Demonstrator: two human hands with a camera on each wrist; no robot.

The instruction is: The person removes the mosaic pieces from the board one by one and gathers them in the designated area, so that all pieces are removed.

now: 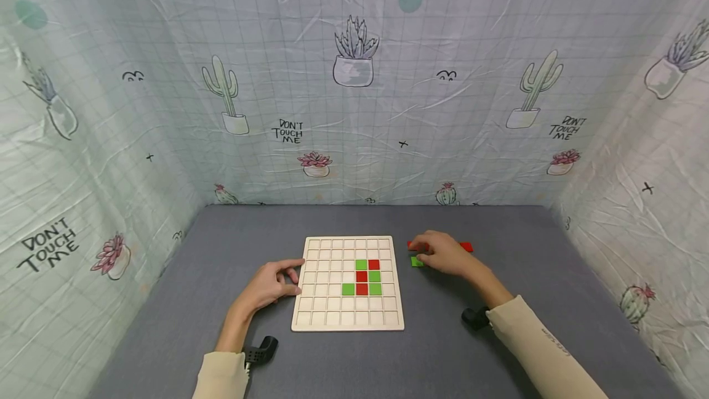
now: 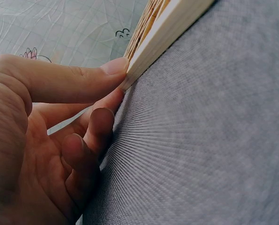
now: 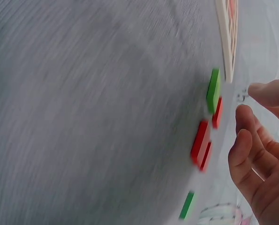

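Observation:
A pale wooden grid board (image 1: 327, 319) lies on the table, with several green tiles (image 1: 348, 289) and red tiles (image 1: 362, 289) set in its squares right of the middle. My left hand (image 1: 266, 282) touches the board's left edge with thumb and index finger, spread apart along it; the other fingers bend inward. Beyond the board's right side, my right hand (image 1: 443, 253) hovers over loose tiles, thumb and fingers apart with nothing between them. A loose green tile (image 3: 214, 91) lies near its fingertips, beside red tiles (image 3: 200, 141). The right hand partly hides these tiles from the head view.
Grey cloth covers the table (image 1: 354, 362). Another green tile (image 3: 187, 205) lies farther along in the right wrist view. A hanging sheet (image 1: 354, 116) printed with cacti encloses the back and sides. Each wrist carries a black camera (image 1: 262, 351).

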